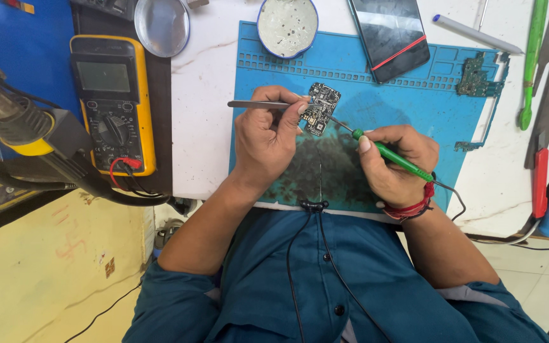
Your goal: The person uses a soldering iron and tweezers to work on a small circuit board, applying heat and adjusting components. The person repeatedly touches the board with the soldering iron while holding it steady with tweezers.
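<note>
Matt blue rubbery mat [414, 101], shiny metal tweezers [258, 104], glossy green plastic soldering-iron handle [401, 160].

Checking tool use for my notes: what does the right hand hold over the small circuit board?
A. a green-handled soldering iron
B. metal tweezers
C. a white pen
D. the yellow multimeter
A: the right hand grips a green-handled soldering iron, tip toward the circuit board; the left hand holds the tweezers.

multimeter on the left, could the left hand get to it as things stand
Probably yes. The multimeter lies in the open beside the mat, nothing between it and the left hand; but that hand holds tweezers.
</note>
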